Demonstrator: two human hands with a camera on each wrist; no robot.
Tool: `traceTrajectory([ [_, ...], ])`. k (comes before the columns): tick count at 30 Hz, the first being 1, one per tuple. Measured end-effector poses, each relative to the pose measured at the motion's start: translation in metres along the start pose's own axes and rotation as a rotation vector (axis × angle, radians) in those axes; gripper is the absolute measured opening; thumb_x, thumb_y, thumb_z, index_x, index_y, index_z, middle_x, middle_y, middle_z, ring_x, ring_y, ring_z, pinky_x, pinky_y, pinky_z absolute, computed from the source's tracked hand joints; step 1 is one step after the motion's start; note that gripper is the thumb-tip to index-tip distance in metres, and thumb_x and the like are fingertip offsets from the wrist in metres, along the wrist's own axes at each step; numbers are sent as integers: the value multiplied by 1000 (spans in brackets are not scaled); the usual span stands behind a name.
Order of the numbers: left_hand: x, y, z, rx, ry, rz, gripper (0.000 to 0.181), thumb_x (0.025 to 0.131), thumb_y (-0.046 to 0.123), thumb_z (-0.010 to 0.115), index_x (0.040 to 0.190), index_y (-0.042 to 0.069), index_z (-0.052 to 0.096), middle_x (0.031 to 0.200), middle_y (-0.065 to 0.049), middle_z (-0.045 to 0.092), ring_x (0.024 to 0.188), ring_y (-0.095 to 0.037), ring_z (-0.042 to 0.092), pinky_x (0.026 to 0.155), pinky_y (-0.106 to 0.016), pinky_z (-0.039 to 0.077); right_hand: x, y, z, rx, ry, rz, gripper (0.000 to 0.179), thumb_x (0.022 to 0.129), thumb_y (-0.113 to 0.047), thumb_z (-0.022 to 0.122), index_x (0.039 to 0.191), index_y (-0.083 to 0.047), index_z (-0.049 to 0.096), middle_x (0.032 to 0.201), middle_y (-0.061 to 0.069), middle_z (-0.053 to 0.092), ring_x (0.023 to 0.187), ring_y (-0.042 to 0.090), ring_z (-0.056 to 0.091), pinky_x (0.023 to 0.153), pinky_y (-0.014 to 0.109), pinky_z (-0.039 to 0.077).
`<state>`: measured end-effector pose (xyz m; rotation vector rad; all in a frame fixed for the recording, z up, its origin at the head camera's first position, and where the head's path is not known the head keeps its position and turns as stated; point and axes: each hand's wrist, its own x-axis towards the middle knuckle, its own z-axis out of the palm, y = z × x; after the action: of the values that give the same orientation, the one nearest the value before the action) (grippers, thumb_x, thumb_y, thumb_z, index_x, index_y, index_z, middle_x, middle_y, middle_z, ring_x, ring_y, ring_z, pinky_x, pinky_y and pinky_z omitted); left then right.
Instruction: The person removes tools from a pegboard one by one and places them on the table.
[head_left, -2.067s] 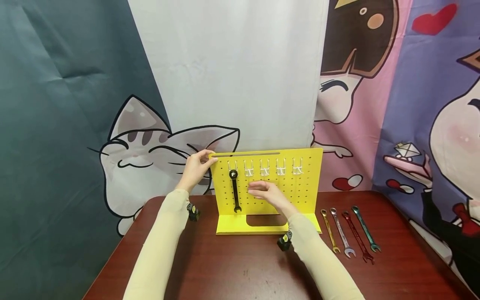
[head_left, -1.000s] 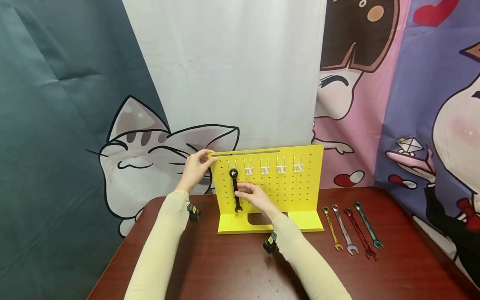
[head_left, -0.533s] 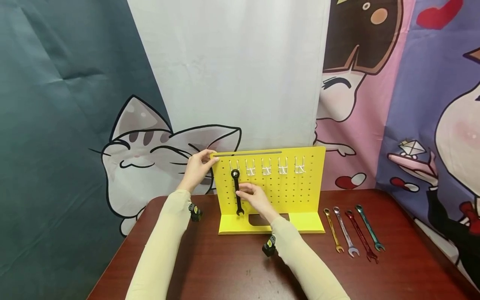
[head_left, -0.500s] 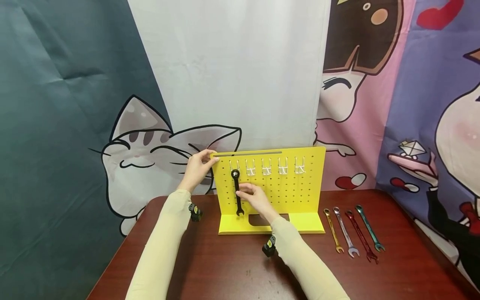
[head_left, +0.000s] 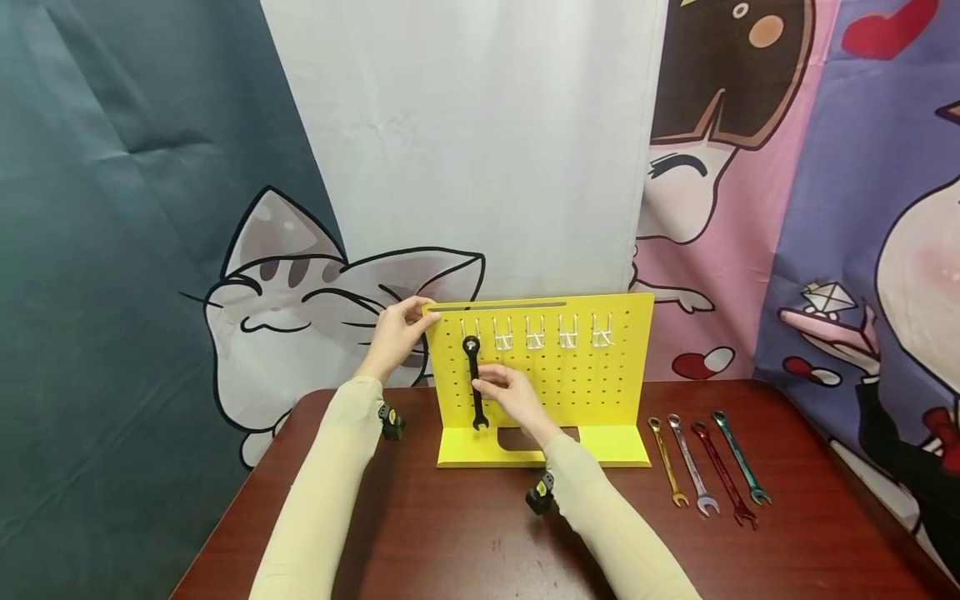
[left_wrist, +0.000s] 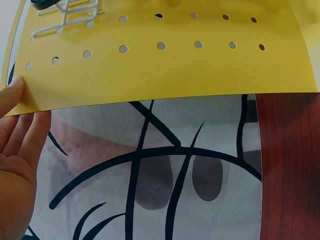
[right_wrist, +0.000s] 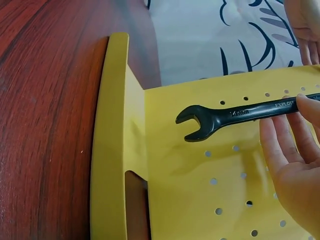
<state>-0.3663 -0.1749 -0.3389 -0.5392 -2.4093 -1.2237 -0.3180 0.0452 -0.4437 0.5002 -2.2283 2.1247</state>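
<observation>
A black combination wrench (head_left: 476, 385) stands nearly upright before the yellow pegboard (head_left: 558, 387), its ring end at the leftmost white hook and its open jaw end downward. My right hand (head_left: 512, 397) pinches the wrench's shank from the right. In the right wrist view the thumb lies on the near face of the wrench (right_wrist: 240, 114), the fingers behind it. My left hand (head_left: 397, 337) grips the upper left corner of the pegboard, thumb in front and fingers behind, as the left wrist view of the pegboard (left_wrist: 165, 70) also shows.
Several more white wire hooks (head_left: 535, 333) line the board's upper part. Right of the board, a gold wrench (head_left: 667, 462), a silver wrench (head_left: 693, 467), a red wrench (head_left: 724, 472) and a green wrench (head_left: 740, 458) lie on the brown table (head_left: 450, 533). A cartoon-printed curtain (head_left: 480, 150) hangs behind.
Since two seconds ago my right hand has moved left to the black wrench and taken hold of its shank. The left hand has stayed at the board's corner.
</observation>
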Motion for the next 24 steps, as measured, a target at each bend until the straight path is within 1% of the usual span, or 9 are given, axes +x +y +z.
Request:
traceTrajectory([
  [3, 0, 1, 0, 2, 0, 2, 30, 97, 30, 71, 119, 11, 71, 97, -9, 71, 93, -24, 67, 72, -37, 51, 1, 0, -1, 0, 0, 1, 35, 97, -8, 68, 129, 4, 63, 122, 20, 68, 107, 32, 67, 95, 47, 52],
  [5, 0, 1, 0, 4, -1, -2, 30, 96, 30, 71, 119, 11, 71, 97, -9, 71, 93, -24, 67, 72, -37, 51, 1, 4, -1, -6, 1, 1, 36, 97, -10, 68, 131, 3, 63, 123, 19, 68, 107, 30, 68, 94, 44, 53],
  [8, 0, 1, 0, 8, -2, -11, 29, 96, 30, 71, 119, 12, 71, 98, -9, 71, 94, -23, 67, 72, -36, 50, -2, 2, -1, -9, -5, -6, 37, 97, -13, 69, 131, 1, 63, 122, 17, 69, 107, 29, 68, 93, 39, 54],
  [11, -1, 2, 0, 7, 2, -9, 28, 97, 29, 71, 119, 11, 71, 98, -8, 71, 93, -23, 67, 72, -36, 50, -5, -1, -1, -19, -19, -32, 36, 98, -16, 69, 130, -1, 65, 120, 15, 70, 107, 28, 68, 92, 36, 54],
  [13, -1, 3, 0, 0, 7, -1, 28, 97, 28, 71, 119, 11, 71, 97, -9, 71, 93, -24, 67, 72, -37, 50, -8, -4, -2, -35, -32, -57, 34, 98, -17, 69, 129, -2, 66, 118, 14, 71, 106, 27, 68, 91, 36, 55],
  [16, -1, 3, 1, -2, -4, 3, 27, 97, 28, 71, 118, 10, 71, 96, -9, 71, 92, -24, 67, 73, -37, 50, -14, -8, -4, -60, -46, -87, 32, 98, -17, 69, 127, -3, 67, 116, 13, 72, 104, 26, 69, 90, 35, 55],
  [19, -2, 2, 2, 5, -14, -2, 28, 96, 28, 72, 117, 10, 72, 96, -9, 71, 93, -24, 67, 74, -37, 50, -20, -13, -6, -80, -58, -98, 30, 98, -16, 69, 125, -4, 68, 116, 12, 72, 103, 23, 70, 89, 34, 55],
  [24, -1, 2, -1, 11, 3, 5, 27, 96, 27, 72, 117, 10, 72, 96, -9, 72, 92, -24, 67, 73, -37, 50, -24, -28, -13, -85, -76, -148, 31, 98, -16, 68, 126, -1, 67, 117, 15, 71, 103, 24, 69, 89, 35, 55],
])
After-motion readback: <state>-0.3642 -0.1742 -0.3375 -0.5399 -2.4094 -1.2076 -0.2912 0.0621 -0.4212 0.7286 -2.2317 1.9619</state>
